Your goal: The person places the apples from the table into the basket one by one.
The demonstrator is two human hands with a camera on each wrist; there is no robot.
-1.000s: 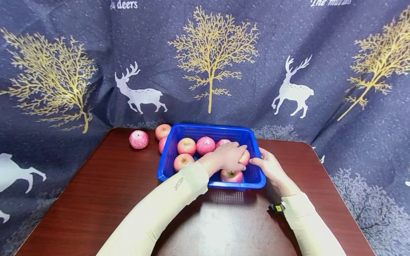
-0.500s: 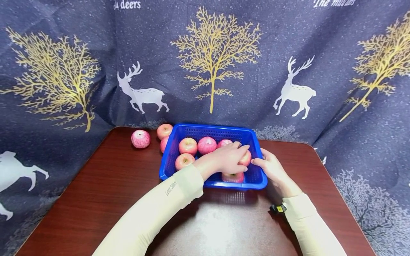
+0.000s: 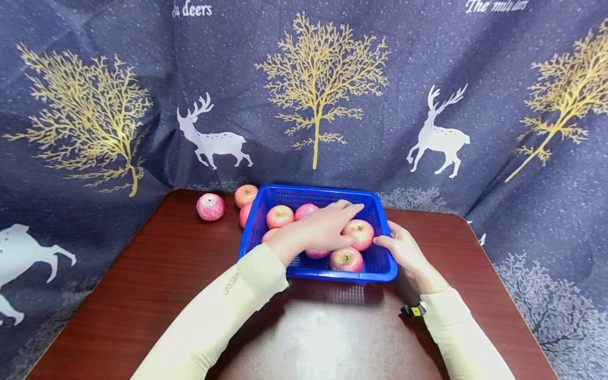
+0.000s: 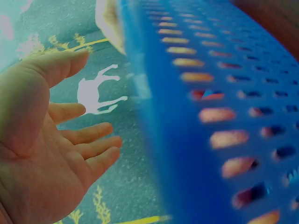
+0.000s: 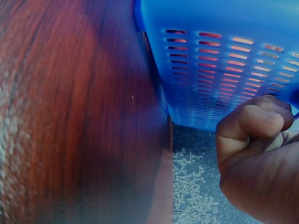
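Note:
A blue plastic basket (image 3: 332, 275) with slotted walls holds several red and yellow apples. Over it my left hand (image 3: 328, 226) spreads loosely, its palm empty in the left wrist view. Close to that hand's fingers lies a pale red apple (image 3: 360, 235), and another apple (image 3: 347, 260) sits just in front of it. The left hand and forearm partly cover other apples in the basket. At the basket's right end my right hand (image 3: 405, 252) grips the side, thumb at the rim. In the right wrist view that hand (image 5: 254, 135) has its fingers curled against the slotted wall.
Left of the basket, a dark pink apple (image 3: 210, 207) stands alone on the brown table (image 3: 157, 295). Two more apples, one of them a lighter apple (image 3: 245, 195), lie against the basket's left end. A patterned cloth (image 3: 285, 148) hangs right behind the table.
My left hand has let go of the apple at the basket's right end and drawn back to the left, uncovering that apple. The right hand keeps its grip on the basket.

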